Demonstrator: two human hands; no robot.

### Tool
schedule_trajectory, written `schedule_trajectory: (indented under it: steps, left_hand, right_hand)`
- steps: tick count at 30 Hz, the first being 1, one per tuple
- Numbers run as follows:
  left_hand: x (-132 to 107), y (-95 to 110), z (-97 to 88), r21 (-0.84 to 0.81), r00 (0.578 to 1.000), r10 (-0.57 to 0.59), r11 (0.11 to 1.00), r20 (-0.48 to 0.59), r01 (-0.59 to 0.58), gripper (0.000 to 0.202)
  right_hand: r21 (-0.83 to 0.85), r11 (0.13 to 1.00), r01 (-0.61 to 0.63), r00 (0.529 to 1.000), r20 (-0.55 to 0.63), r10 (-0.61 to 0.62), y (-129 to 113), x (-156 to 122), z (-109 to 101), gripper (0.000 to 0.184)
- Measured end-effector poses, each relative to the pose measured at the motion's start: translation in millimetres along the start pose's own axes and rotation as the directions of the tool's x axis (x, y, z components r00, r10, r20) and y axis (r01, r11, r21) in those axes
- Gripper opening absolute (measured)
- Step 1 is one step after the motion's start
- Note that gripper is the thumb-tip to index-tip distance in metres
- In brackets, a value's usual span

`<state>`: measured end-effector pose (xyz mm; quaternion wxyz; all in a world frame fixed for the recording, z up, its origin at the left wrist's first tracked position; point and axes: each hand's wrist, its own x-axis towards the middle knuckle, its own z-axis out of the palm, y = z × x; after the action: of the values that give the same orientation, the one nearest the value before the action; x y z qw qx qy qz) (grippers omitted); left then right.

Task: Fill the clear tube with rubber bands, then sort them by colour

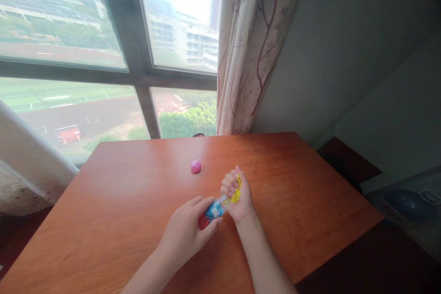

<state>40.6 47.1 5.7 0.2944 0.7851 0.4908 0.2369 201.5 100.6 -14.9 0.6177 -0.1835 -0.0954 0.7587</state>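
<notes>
Gripping a small bottle point(215, 210) near the front middle of the wooden table point(138, 183), the left hand point(186, 220) closes its thumb and fingers around the red lower end, leaving a blue label and a clear, narrowing neck in sight. The bottle is held tilted, its neck pointing up and to the right, toward the right hand point(244, 200). That hand is curled into a loose fist, palm side in view, around a bunch of yellow strands point(236, 195), one length of which rises along the fingers toward the thumb. The neck reaches the yellow bunch, though whether it touches the strands or only overlaps them in view cannot be told. Beyond both hands, well apart from them, a rounded pink object point(196, 166) with a thin tail lies on the glossy brown tabletop. Past the table's right side, a translucent blue container point(403, 204) sits in dim light. Behind the far edge hangs a pale curtain point(241, 46) printed with branches, beside a grey wall point(337, 41). Left of it stands a grey window frame point(138, 78), and through the panes show green trees point(188, 121), a sports field point(69, 94) and, farthest off, white buildings point(201, 46).
</notes>
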Motion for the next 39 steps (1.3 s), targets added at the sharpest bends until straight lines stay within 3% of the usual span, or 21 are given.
schedule_trajectory:
  steps: [9, 21, 29, 39]
  left_hand:
    - [0, 0, -7.2, 0.055, 0.999, 0.019, 0.998, 0.047, -0.022, 0.019]
    - [0, 2, -3.2, 0.071, 1.000, -0.013, 0.997, 0.027, 0.011, 0.017]
    - [0, 0, -1.8, 0.062, 1.000, -0.003, 0.998, 0.013, 0.002, 0.019]
    - [0, 2, -2.5, 0.060, 1.000, -0.001, 0.998, 0.020, 0.000, 0.018]
  right_hand:
    - [0.071, 0.996, -0.063, 0.994, -0.080, 0.068, 3, 0, 6, 0.044]
    - [-0.016, 1.000, 0.026, 0.996, -0.087, -0.027, 6, -3, 8, 0.036]
    - [0.076, 0.997, 0.001, 0.995, -0.099, 0.007, 2, -5, 9, 0.016]
    - [0.067, 0.997, 0.038, 0.992, -0.119, -0.030, 3, -4, 11, 0.029]
